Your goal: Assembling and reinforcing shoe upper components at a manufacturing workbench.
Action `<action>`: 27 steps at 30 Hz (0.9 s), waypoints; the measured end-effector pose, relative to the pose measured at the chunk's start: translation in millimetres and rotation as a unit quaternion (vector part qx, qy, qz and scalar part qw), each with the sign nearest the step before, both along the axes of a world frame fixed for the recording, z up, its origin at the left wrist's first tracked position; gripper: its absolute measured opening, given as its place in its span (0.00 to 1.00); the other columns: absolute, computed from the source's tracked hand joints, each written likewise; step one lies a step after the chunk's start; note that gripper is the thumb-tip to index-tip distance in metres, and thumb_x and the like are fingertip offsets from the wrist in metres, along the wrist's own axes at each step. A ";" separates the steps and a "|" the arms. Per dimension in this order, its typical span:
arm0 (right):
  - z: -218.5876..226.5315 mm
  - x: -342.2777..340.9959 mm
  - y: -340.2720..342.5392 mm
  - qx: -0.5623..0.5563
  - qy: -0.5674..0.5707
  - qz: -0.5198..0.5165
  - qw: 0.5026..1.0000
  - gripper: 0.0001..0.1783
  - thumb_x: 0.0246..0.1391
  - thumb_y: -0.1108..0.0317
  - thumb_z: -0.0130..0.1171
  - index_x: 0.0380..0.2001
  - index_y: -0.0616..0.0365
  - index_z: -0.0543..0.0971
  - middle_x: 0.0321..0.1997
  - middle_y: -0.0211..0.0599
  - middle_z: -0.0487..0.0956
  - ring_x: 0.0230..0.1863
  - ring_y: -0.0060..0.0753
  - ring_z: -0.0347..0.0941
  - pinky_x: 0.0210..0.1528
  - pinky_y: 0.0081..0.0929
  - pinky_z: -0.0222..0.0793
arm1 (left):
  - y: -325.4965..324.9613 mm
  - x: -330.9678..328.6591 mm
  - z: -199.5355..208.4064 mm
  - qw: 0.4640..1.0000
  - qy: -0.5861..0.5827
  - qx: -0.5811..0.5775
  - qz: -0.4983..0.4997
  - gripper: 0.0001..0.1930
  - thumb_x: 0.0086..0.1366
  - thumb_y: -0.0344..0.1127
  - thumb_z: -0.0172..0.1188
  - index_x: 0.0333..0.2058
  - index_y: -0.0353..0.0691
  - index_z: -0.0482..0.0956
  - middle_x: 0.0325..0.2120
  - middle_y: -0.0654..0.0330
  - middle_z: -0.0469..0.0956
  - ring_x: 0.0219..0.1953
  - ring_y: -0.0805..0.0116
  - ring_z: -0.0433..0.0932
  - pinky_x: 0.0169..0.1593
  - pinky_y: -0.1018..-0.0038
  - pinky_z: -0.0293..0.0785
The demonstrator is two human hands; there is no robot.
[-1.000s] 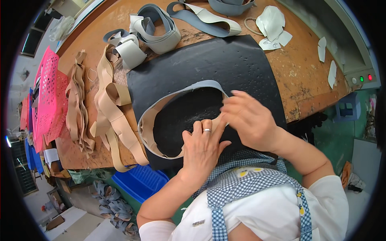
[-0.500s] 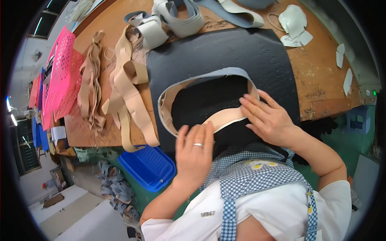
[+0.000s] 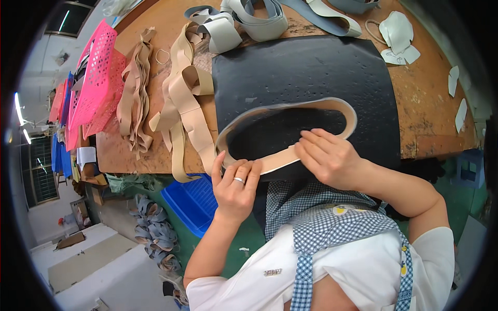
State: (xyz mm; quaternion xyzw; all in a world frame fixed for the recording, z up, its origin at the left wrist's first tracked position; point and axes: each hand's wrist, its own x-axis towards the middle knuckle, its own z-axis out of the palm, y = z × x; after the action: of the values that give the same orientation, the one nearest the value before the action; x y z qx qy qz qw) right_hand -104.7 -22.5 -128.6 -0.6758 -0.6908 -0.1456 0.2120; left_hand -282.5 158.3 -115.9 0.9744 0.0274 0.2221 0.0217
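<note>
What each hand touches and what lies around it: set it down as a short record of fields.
Left hand: fingers on the band's near side, toward its left end
Right hand: fingers on the near side, farther right
Band: oval loop, beige inner face
Beneath: black mat on wooden table
Left of mat: beige strips, pink basket

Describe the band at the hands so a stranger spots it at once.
A black mat lies on the brown table. There, the left hand and right hand touch a peach-lined band. Unlike the strips left of the mat, it forms one wide loop.
</note>
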 end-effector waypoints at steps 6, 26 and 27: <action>16.8 1.9 -14.8 -0.046 0.019 -0.067 0.997 0.19 0.41 0.74 0.59 0.40 0.70 0.81 0.43 0.51 0.82 0.50 0.48 0.80 0.56 0.44 0.74 | -12.5 11.9 -6.8 0.999 -0.016 0.014 -0.027 0.11 0.52 0.28 0.60 0.36 0.36 0.83 0.30 0.60 0.80 0.37 0.67 0.81 0.60 0.54 0.67; -16.7 -27.5 -4.5 0.020 0.155 -0.025 0.987 0.22 0.35 0.71 0.67 0.38 0.69 0.80 0.43 0.44 0.77 0.42 0.39 0.74 0.39 0.31 0.74 | -70.4 3.2 -6.7 0.765 0.019 -0.617 0.186 0.06 0.63 0.28 0.64 0.31 0.31 0.78 0.21 0.59 0.79 0.17 0.81 0.72 0.20 0.84 0.67; -14.1 -28.9 -3.6 0.021 0.158 -0.024 0.987 0.22 0.35 0.71 0.67 0.38 0.69 0.80 0.43 0.44 0.77 0.42 0.39 0.74 0.39 0.31 0.74 | -71.3 5.2 -2.5 0.649 0.034 -0.725 0.229 0.07 0.66 0.29 0.62 0.32 0.30 0.78 0.24 0.59 0.80 0.19 0.81 0.75 0.22 0.84 0.70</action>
State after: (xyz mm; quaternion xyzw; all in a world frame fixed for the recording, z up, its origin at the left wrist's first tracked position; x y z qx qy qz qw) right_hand -133.7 -26.1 -142.7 -0.7021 -0.6291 -0.0561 0.3289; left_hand -277.3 87.0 -118.4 0.6180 0.4025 0.0957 0.6685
